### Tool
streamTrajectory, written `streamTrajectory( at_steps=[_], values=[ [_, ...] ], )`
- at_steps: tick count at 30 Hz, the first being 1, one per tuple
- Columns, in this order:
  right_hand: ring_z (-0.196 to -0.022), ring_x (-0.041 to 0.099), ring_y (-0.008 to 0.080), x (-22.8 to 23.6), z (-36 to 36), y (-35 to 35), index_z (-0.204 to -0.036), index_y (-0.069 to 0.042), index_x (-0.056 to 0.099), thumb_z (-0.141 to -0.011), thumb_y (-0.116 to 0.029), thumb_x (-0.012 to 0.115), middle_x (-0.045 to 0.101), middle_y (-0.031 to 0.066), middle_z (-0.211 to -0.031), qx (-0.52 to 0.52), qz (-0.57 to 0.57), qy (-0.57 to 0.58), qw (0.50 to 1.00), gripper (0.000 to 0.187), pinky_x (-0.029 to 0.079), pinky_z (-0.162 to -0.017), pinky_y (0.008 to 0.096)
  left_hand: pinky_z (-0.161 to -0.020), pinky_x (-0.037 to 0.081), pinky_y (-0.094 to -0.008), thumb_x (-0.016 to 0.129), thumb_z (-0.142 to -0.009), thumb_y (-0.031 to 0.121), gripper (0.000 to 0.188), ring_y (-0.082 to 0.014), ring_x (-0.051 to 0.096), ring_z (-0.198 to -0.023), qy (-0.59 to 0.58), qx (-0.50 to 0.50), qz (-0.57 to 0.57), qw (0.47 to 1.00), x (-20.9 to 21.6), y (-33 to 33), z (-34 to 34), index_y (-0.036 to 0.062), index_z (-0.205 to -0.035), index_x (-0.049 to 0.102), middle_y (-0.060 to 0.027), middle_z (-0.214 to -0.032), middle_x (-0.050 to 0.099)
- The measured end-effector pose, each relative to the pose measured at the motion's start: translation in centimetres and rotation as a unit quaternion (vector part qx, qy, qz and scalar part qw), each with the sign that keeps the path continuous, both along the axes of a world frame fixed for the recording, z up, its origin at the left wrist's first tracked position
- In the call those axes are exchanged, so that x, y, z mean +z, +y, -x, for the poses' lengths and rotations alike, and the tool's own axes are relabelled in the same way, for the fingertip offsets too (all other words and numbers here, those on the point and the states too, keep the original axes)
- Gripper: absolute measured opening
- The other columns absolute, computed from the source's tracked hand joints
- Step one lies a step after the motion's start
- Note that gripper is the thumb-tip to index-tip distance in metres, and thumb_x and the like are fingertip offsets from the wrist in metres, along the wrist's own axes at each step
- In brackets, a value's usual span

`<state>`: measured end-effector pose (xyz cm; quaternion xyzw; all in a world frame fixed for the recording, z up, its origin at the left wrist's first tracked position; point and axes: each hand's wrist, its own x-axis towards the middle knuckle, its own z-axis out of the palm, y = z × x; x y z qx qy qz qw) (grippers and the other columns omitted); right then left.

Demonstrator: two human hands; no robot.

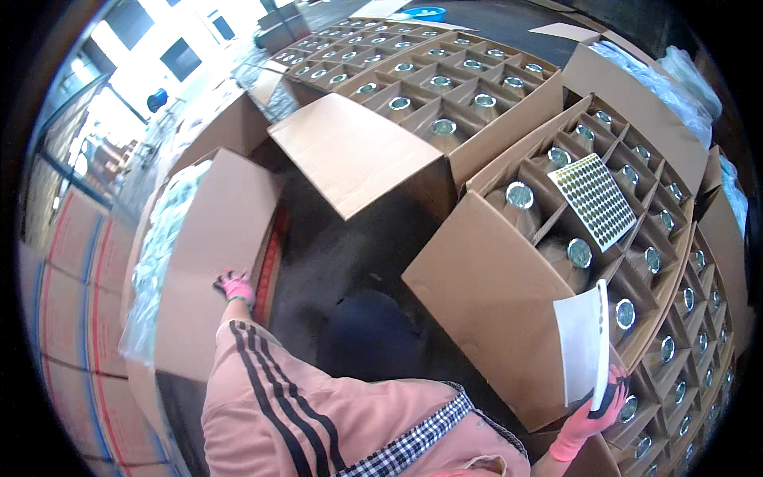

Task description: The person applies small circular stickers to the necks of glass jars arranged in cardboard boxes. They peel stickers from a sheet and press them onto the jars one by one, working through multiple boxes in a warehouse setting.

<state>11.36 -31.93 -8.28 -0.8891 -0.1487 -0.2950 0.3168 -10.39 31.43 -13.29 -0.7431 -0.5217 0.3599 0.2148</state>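
Dark floor (306,246) | left fingers (230,278) at flat cardboard (218,230) | right fingers (617,383) grip curled sheet (579,338)

Dark, faintly smudged floor (310,238) occupies the centre and appears again toward 1 o'clock, with a shallow blue basin (425,13) at 12. Between 10 and 11 o'clock, strong light washes out a white wall (143,71) set with dark rectangular windows (180,59); a dark slanting beam (127,102) crosses the glare at 10. Stacked cartons (75,294), striped red and blue, line the side from 8 to 9 o'clock.
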Motion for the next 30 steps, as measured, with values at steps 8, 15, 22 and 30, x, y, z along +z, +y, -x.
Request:
streamTrajectory(
  at_steps=[8,15,22,30],
  values=[
    [-0.087,0.051,0.0192,-5.7,-3.8,-0.6,-0.106,0.007,0.053,-0.086,-0.019,0.053,0.057,0.0116,-0.099,-0.179,-0.364,0.100,0.909,0.033,0.040,-0.079,0.0327,-0.100,0.010,-0.0583,0.049,-0.082,0.033,0.061,-0.0508,0.008,-0.126,-0.001,0.123,-0.005,0.992,-5.0,10.7,-1.7,0.0282,-0.136,0.022,-0.0152,-0.143,0.011],
    [-0.084,0.049,0.0179,-2.3,-4.3,1.2,-0.107,0.005,0.051,-0.085,-0.033,0.054,0.053,0.0100,-0.098,-0.197,-0.393,0.209,0.873,0.044,0.040,-0.074,0.0321,-0.099,0.027,-0.0379,0.048,-0.083,0.032,0.057,-0.0332,0.034,-0.120,-0.804,0.040,-0.055,0.590,-3.7,12.6,-16.0,-0.0030,-0.125,0.033,-0.0246,-0.129,0.034],
    [-0.083,0.050,0.0152,-2.1,-4.0,-0.4,-0.105,0.004,0.053,-0.085,-0.023,0.056,0.053,0.0075,-0.097,-0.202,-0.368,0.231,0.878,0.033,0.040,-0.077,0.0284,-0.098,0.029,-0.0431,0.055,-0.076,0.019,0.053,-0.0347,0.039,-0.114,-0.464,-0.564,0.046,0.681,6.8,1.9,-28.8,-0.0011,-0.123,0.038,-0.0220,-0.125,0.040],
    [-0.094,0.051,0.0176,0.7,-4.8,-0.1,-0.106,0.003,0.054,-0.084,-0.021,0.055,0.056,0.0097,-0.101,-0.184,-0.177,0.321,0.912,0.033,0.039,-0.082,0.0284,-0.107,0.010,-0.0385,0.057,-0.076,0.015,0.077,-0.0346,0.008,-0.131,-0.727,-0.191,0.294,0.590,-9.4,-8.0,-37.6,-0.0047,-0.134,0.009,-0.0246,-0.140,0.006]
  ],
)
